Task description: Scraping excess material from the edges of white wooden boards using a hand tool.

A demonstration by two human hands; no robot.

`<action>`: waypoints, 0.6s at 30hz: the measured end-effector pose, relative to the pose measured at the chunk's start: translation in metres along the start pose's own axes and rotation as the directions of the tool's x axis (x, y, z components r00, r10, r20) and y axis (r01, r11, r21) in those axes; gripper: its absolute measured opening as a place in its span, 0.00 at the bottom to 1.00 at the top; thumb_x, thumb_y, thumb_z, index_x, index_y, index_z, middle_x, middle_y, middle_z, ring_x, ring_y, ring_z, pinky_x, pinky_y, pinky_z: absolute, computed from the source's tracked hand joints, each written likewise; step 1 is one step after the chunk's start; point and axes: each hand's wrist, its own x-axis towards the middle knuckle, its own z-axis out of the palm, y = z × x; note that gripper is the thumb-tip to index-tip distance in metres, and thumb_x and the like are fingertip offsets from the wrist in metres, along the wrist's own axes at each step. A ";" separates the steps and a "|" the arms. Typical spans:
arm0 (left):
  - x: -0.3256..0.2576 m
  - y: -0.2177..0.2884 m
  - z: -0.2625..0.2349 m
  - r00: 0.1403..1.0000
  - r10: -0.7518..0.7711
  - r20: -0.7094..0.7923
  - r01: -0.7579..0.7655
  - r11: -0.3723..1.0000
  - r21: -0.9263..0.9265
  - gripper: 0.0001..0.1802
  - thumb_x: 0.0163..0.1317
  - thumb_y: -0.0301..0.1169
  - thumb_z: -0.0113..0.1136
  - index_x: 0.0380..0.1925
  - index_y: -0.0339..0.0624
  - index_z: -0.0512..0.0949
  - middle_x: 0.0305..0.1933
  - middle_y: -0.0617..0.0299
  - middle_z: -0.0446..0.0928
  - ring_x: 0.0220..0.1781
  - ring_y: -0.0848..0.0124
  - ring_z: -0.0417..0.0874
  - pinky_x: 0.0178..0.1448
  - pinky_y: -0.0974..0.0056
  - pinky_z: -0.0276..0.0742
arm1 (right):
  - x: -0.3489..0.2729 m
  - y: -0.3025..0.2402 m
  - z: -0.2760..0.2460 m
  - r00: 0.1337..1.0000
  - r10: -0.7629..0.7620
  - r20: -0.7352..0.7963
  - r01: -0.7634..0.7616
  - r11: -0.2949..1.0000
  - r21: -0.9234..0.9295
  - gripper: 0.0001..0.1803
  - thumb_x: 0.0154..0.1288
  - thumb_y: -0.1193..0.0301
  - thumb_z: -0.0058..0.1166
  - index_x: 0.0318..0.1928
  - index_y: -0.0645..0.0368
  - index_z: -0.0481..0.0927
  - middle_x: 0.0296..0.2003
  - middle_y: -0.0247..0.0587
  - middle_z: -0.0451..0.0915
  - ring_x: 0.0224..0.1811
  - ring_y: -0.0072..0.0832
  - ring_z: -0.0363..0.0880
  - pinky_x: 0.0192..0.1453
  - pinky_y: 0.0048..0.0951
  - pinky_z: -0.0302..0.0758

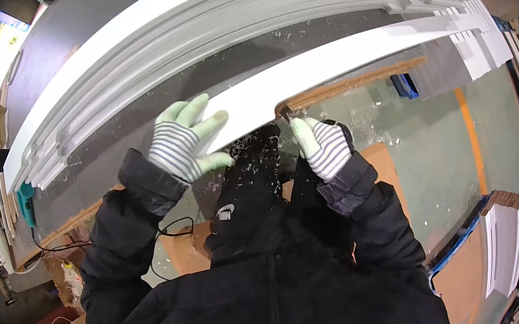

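Observation:
A long white board (pixel 362 52) lies on a grey workbench (pixel 168 87) and runs from my chest toward the upper right. My left hand (pixel 184 138), in a striped glove with green fingertips, rests flat on the board's near end with fingers spread. My right hand (pixel 318 143), gloved the same, is closed on a small dark tool (pixel 286 115) whose tip touches the board's right edge. White shavings (pixel 258 151) are scattered on my black jacket below the board's end.
A stack of white moulded boards (pixel 156 40) lies along the bench to the left. A teal power tool (pixel 25 200) with a black cable sits at the bench's lower left. Piles of white panels (pixel 506 240) stand on the green floor (pixel 428 150) at the right.

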 end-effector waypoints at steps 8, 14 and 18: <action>0.003 -0.017 0.001 0.991 -0.093 0.101 0.099 0.993 -0.058 0.21 0.60 0.38 0.64 0.55 0.56 0.81 0.65 0.50 0.72 0.59 0.50 0.69 0.65 0.51 0.66 | -0.007 -0.010 0.038 0.958 -0.192 0.215 0.261 0.893 -0.366 0.18 0.74 0.60 0.45 0.35 0.63 0.77 0.26 0.58 0.78 0.29 0.54 0.78 0.31 0.45 0.72; 0.007 -0.036 0.011 0.936 -0.260 0.238 0.353 0.680 -0.643 0.24 0.58 0.26 0.66 0.55 0.56 0.80 0.63 0.51 0.74 0.60 0.52 0.71 0.64 0.56 0.71 | -0.004 0.016 0.058 0.977 0.132 -0.164 -0.116 0.988 0.107 0.22 0.75 0.57 0.42 0.38 0.65 0.77 0.26 0.57 0.78 0.29 0.52 0.79 0.34 0.42 0.73; 0.017 -0.044 0.009 0.996 0.059 0.067 -0.027 0.912 -0.410 0.25 0.57 0.21 0.67 0.56 0.45 0.79 0.50 0.49 0.82 0.44 0.61 0.82 0.54 0.66 0.78 | -0.010 -0.005 0.096 0.970 0.228 -0.083 -0.223 0.973 0.066 0.29 0.76 0.49 0.35 0.41 0.65 0.76 0.29 0.59 0.80 0.35 0.54 0.81 0.38 0.44 0.75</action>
